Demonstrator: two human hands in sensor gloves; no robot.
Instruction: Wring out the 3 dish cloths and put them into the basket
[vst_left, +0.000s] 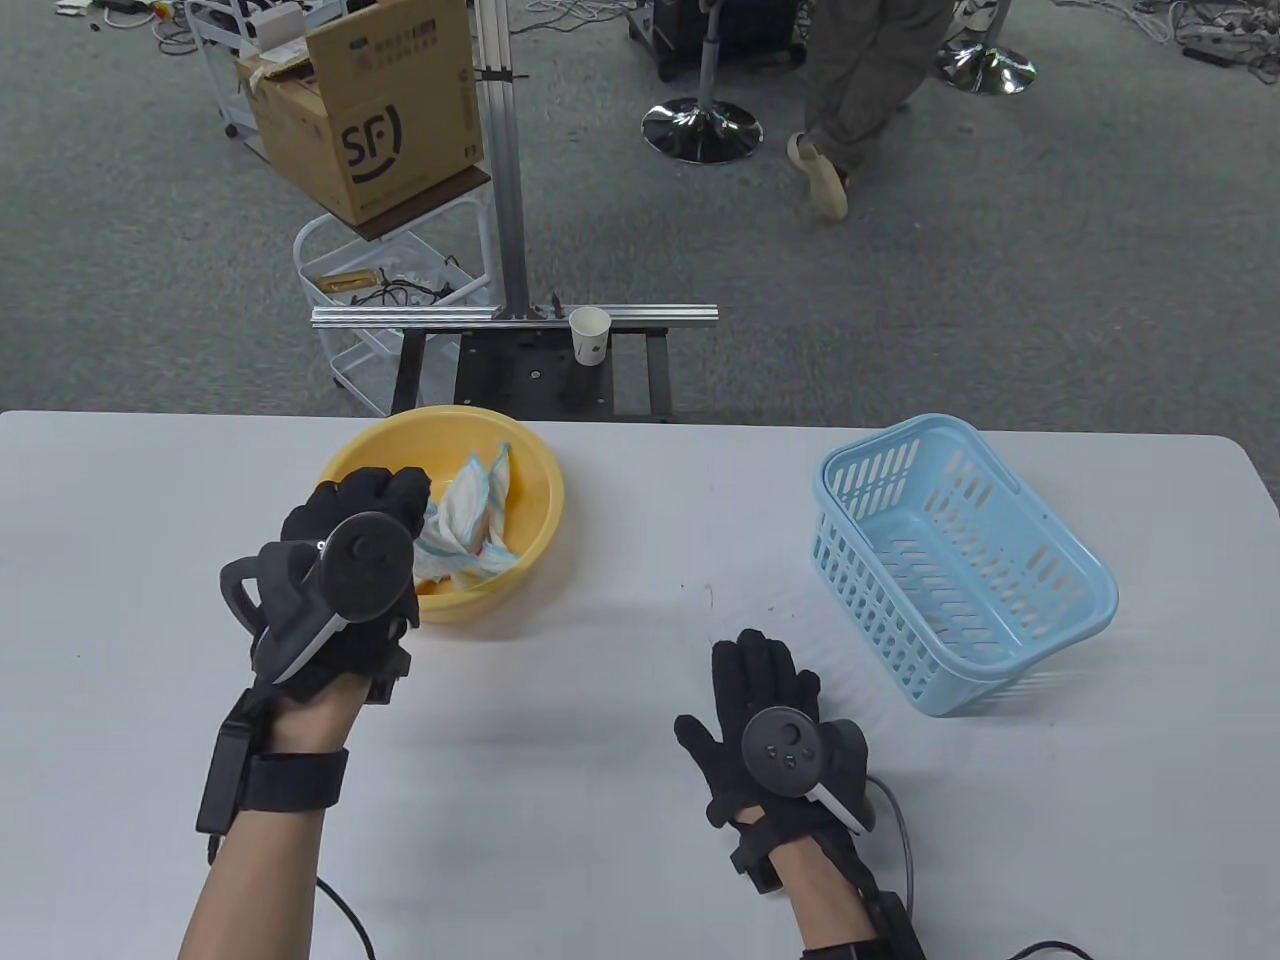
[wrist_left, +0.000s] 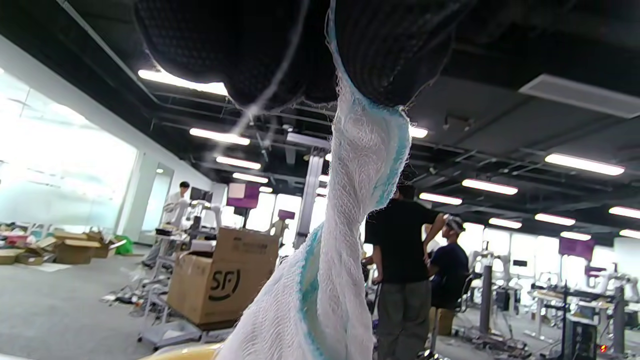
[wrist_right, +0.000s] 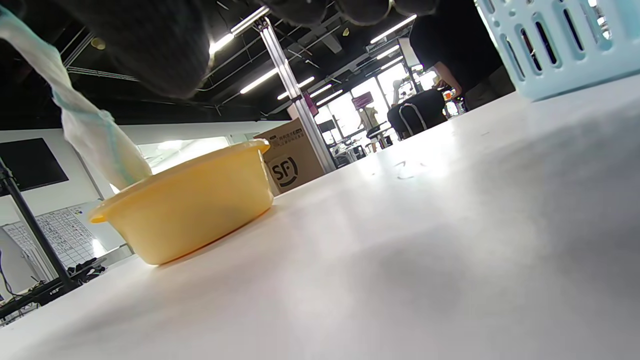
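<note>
A yellow bowl (vst_left: 540, 480) at the table's left holds white dish cloths (vst_left: 478, 520) with blue edges. My left hand (vst_left: 385, 505) is over the bowl's near-left side and pinches one cloth, which hangs stretched from my fingers (wrist_left: 395, 60) down toward the bowl. In the right wrist view that cloth (wrist_right: 95, 140) rises out of the bowl (wrist_right: 190, 210) as a taut strip. My right hand (vst_left: 765, 680) lies flat on the table with straight fingers, holding nothing. The light blue basket (vst_left: 1080, 590) stands tilted at the right, with nothing inside.
The white table (vst_left: 620, 720) runs under both hands. Beyond its far edge stand a metal frame with a paper cup (vst_left: 590, 335), a cardboard box (vst_left: 390, 110) on a cart, and a person's legs (vst_left: 860, 90) on the carpet.
</note>
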